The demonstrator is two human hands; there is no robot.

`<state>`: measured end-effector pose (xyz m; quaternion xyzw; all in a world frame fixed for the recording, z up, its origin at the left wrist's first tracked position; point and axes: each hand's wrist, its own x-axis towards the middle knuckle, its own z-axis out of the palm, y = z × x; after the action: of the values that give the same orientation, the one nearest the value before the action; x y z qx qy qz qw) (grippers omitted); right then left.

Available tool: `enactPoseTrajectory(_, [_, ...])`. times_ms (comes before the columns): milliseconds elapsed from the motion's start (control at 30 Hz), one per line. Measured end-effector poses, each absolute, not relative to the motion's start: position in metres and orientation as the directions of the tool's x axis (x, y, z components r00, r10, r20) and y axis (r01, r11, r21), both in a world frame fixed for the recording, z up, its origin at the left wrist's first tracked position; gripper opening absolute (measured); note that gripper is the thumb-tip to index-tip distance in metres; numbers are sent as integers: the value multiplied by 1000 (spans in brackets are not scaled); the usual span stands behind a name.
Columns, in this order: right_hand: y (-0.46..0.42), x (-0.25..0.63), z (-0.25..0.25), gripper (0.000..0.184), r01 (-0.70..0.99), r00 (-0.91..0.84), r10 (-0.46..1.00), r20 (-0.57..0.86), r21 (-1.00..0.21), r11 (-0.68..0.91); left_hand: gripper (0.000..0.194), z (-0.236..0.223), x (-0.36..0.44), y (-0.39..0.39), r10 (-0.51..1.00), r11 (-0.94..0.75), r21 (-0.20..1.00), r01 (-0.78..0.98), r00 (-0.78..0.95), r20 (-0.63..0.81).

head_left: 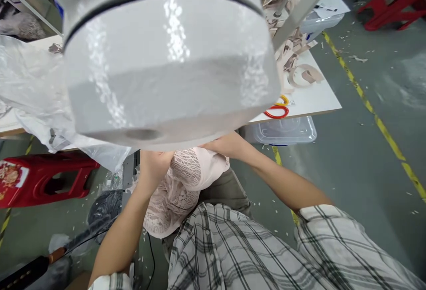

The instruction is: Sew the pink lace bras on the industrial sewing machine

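Observation:
A pale pink lace bra hangs between my two hands and down over my lap, its moulded cups bunched together. At its left side my left hand grips the lace edge; most of its fingers are behind the machine head. My right hand holds the smooth upper edge of a cup, its fingertips also covered. Both hands are just beneath the front of a large light-grey machine head, which hides the upper part of the bra and the work spot.
Scissors with red and yellow handles and fabric strips lie on the white table. Clear plastic sheeting drapes the left side. Below are a red stool and a plastic box. Another red stool stands far right.

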<state>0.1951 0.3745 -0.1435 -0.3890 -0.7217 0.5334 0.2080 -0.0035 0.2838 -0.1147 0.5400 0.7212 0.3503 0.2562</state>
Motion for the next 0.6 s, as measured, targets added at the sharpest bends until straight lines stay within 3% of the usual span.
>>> enactPoseTrajectory(200, [375, 199, -154, 48, 339, -614, 779, -129, -934, 112, 35, -118, -9, 281, 953, 219, 734, 643, -303, -19])
enactPoseTrajectory(333, [370, 210, -168, 49, 319, -622, 768, -154, -945, 69, 14, -141, -14, 264, 915, 164, 689, 706, -369, 160])
enactPoseTrajectory(433, [364, 221, -182, 48, 284, -612, 773, -167, -959, 18, 40, -174, -9, 234, 882, 74, 702, 709, -375, 285])
enactPoseTrajectory(600, [353, 235, -198, 49, 228, -574, 777, -256, -962, -149, 89, -225, 24, 181, 971, -43, 763, 645, -153, 184])
